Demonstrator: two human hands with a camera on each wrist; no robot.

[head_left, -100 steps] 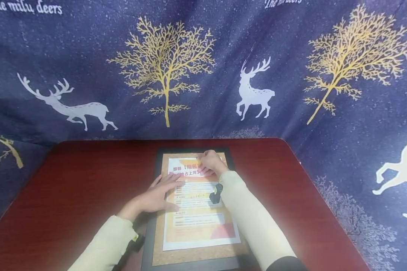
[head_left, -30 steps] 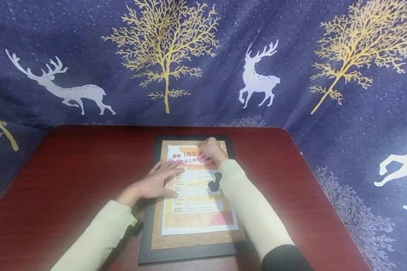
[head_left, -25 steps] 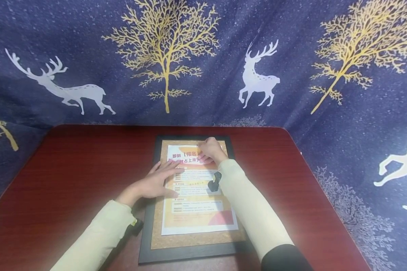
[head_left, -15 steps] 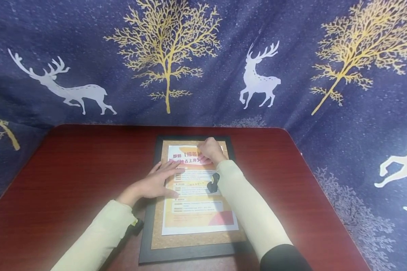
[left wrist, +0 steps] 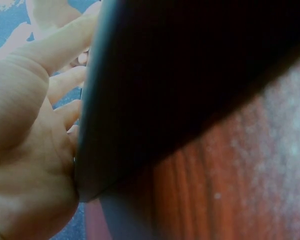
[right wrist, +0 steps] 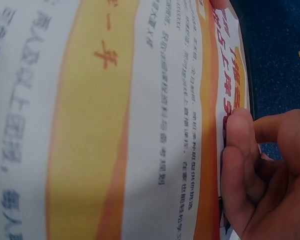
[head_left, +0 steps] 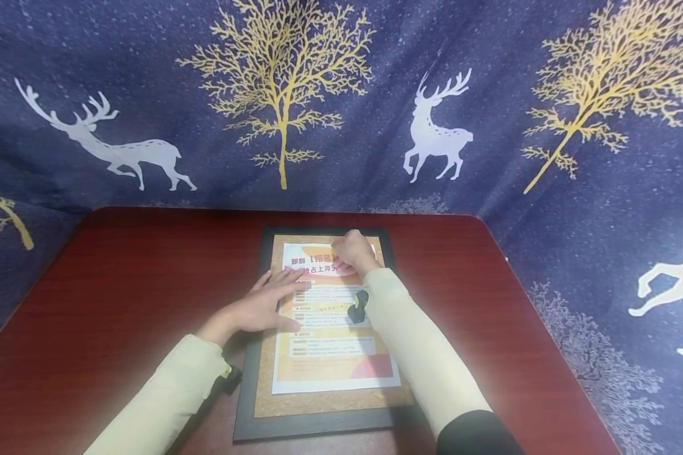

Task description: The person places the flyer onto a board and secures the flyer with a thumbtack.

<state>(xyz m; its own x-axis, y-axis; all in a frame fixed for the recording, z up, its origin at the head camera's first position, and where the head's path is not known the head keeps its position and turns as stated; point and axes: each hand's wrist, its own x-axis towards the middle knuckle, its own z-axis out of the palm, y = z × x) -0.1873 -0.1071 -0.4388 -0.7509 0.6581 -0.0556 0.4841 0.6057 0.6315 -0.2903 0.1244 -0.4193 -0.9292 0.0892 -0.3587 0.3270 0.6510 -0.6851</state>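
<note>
A printed poster (head_left: pixel 324 370) in white, yellow and pink lies on a cork board (head_left: pixel 296 406) with a dark frame (head_left: pixel 330 425). My left hand (head_left: pixel 256 309) rests spread over its left side, fingers straight; the left wrist view shows this palm (left wrist: pixel 30 165) beside the board's dark edge (left wrist: pixel 97 125). At the poster's upper right, my right hand (head_left: pixel 353 251) is bent down with its fingers curled and the fingertips together at the top edge. In the right wrist view its curled fingers (right wrist: pixel 240 165) sit against the poster's red heading; what they pinch is hidden.
The board lies on a reddish-brown wooden table (head_left: pixel 148 272) with rounded far corners. Behind the table hangs a dark blue cloth (head_left: pixel 353 164) printed with white deer and golden trees. Small dark wrist cameras (head_left: pixel 357 306) are worn on both sleeves.
Compared with 3.3 seconds ago, the head view has tilted down, so the board sits higher in it. Both hands keep their places on the poster; the right forearm shifts only slightly.
</note>
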